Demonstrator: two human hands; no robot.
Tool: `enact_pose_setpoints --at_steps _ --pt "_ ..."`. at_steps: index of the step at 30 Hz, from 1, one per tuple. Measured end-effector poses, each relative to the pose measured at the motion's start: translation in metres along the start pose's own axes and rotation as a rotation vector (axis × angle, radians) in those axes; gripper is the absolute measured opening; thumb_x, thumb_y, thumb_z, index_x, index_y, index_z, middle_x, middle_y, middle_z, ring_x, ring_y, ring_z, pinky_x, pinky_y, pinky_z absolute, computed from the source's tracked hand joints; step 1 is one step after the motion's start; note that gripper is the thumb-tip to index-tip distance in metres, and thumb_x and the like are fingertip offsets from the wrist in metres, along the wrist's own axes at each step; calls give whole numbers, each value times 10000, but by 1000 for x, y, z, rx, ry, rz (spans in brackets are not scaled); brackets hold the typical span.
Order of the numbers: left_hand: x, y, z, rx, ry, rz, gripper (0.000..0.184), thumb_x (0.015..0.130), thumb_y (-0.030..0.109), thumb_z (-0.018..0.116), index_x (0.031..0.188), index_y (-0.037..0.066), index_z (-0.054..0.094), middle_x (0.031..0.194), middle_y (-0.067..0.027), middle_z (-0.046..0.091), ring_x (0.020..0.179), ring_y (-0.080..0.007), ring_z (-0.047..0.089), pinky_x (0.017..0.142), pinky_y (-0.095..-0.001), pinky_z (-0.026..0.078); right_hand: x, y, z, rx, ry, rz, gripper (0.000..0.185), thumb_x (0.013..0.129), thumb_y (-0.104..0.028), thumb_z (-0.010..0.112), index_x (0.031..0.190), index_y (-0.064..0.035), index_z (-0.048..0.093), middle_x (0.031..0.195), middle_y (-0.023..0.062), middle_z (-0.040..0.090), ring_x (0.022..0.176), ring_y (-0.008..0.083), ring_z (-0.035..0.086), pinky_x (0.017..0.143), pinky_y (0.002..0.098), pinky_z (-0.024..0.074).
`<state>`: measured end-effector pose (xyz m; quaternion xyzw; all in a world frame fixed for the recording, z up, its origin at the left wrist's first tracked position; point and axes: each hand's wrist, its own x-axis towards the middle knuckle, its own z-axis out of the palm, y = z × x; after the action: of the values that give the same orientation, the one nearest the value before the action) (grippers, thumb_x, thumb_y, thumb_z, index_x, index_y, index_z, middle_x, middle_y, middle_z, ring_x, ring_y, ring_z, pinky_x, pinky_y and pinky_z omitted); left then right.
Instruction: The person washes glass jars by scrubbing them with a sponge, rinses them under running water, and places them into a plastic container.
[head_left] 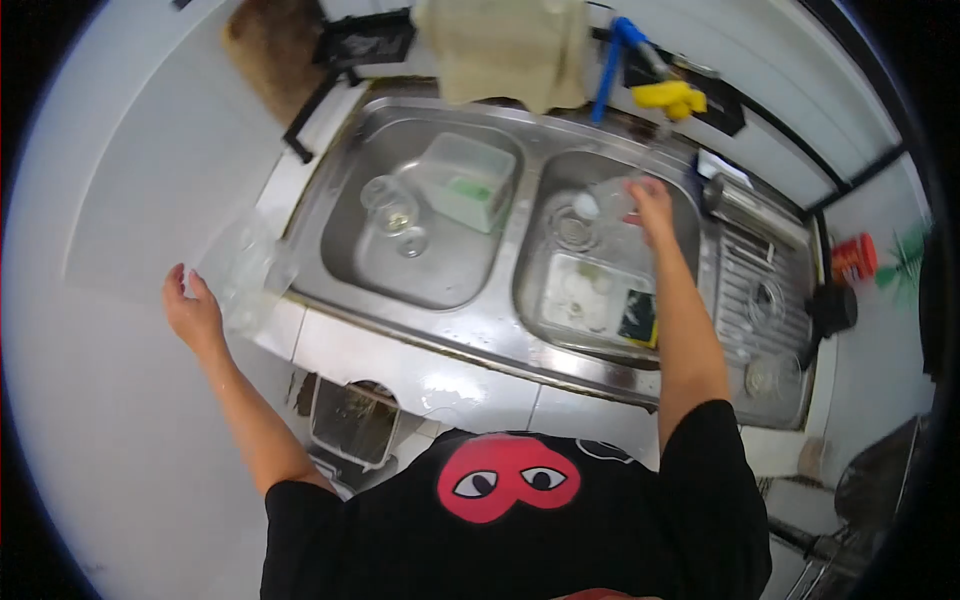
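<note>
On the left, my left hand [194,312] is beside a clear plastic container [245,275] at the counter's corner. Its thumb and fingers are apart, and I see nothing between them. My right hand [652,208] reaches over the right sink basin [528,290], fingers closed on a clear cup [613,198] below the tap; its outline is blurred. Under this hand lie a round clear lid [573,230], a clear tray [575,295] with whitish water and a dark sponge [637,316] with a yellow edge.
The left basin [345,240] holds a frosted box [470,175] and clear cups [390,205]. A cloth [500,50] hangs behind. The tap has a yellow nozzle [670,98]. Glassware [768,302] and a metal cylinder [755,210] rest on the drainboard. A bin [355,420] stands below.
</note>
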<state>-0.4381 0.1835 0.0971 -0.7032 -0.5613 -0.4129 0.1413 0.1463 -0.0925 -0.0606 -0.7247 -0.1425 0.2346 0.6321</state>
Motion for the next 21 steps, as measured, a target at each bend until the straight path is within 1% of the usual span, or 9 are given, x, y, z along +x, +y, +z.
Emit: enact_pose_setpoints --at_steps 4,9,10,12,15,17,19,20,21 --pt "-23 139 32 -505 -260 219 161 828 71 545 976 48 605 904 -88 630 768 -168 607 675 -269 479 3 6 15 645 -181 218 442 835 -377 479 1149 -67 459 1089 118 537 894 274 566 649 369 517" --pt "-102 311 78 -1021 -750 573 177 765 23 575 940 26 603 883 -127 618 769 -222 608 671 -308 491 22 25 20 903 -352 287 442 864 -424 380 1121 -76 469 1026 97 568 844 266 576 608 333 507" --pt "-113 338 94 -1001 -737 765 274 743 43 602 1015 38 577 958 -137 598 789 -253 601 693 -316 487 20 23 19 902 -335 292 432 866 -414 363 1094 -68 484 974 100 580 783 255 582 557 313 502" --pt "-138 390 105 -1010 -815 711 411 722 80 637 1116 59 522 1044 -150 561 854 -286 582 730 -327 477 11 15 20 896 -299 305 425 870 -395 328 1041 -53 514 872 105 603 660 234 593 456 272 493" --pt "-164 447 128 -1037 -894 671 588 654 167 709 1185 76 474 1096 -160 532 919 -299 559 764 -338 466 26 38 12 956 -327 270 486 890 -454 290 1067 -49 493 993 124 575 723 256 590 560 326 496" --pt "-174 471 135 -944 -903 716 678 598 231 755 1193 73 471 1074 -161 545 923 -293 559 769 -341 465 57 74 -9 1313 -723 326 539 894 -481 260 1094 -31 477 1000 141 567 724 276 592 569 342 498" --pt "-177 491 147 -859 -954 701 737 548 275 777 1183 63 467 1062 -171 552 942 -294 555 791 -348 459 57 74 -21 1201 -726 369 566 899 -496 247 1127 -24 461 1009 148 558 741 281 594 589 366 500" --pt "-176 499 153 -814 -980 693 768 523 297 788 1178 58 465 1056 -175 555 952 -294 553 803 -352 456 36 41 -22 912 -525 384 568 902 -497 250 1146 -26 453 1016 147 553 756 276 595 605 382 501" --pt "-171 505 155 -869 -1098 542 761 514 303 790 1159 53 472 1053 -183 556 962 -297 551 812 -358 451 20 14 -23 622 -327 395 571 904 -498 253 1165 -28 445 1022 146 548 772 270 595 620 397 502"
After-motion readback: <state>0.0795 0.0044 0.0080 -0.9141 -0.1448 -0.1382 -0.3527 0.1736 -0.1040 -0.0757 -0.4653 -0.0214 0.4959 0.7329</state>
